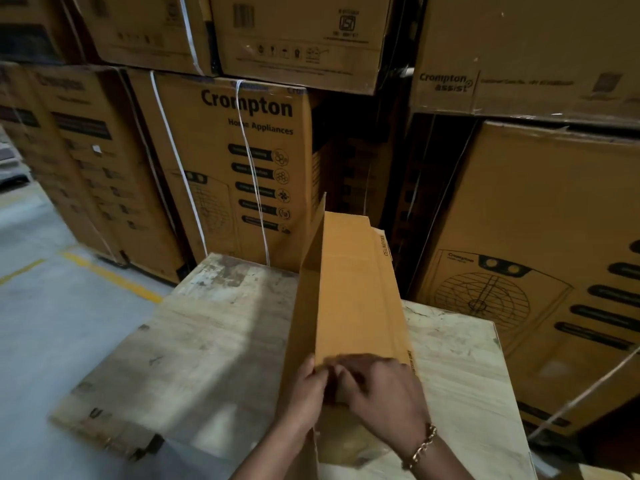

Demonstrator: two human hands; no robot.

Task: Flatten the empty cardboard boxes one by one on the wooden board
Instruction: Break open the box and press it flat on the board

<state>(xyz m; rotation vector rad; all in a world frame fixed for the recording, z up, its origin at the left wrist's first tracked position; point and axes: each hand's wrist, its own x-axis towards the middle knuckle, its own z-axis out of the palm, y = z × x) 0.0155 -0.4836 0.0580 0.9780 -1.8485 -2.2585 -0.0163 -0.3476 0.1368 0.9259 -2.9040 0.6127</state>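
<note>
A long, narrow plain cardboard box (349, 289) lies lengthwise on the worn wooden board (214, 341), running away from me with its far flaps open. My left hand (304, 393) grips the near left edge of the box, fingers curled over it. My right hand (384, 389), with a chain bracelet at the wrist, lies over the near end with fingers curled on the cardboard; it is blurred. A near flap hangs down below my hands.
Tall stacks of printed appliance cartons (242, 157) strapped with white bands stand close behind and to the right (540, 271) of the board. Grey concrete floor with yellow lines (104, 275) lies on the left.
</note>
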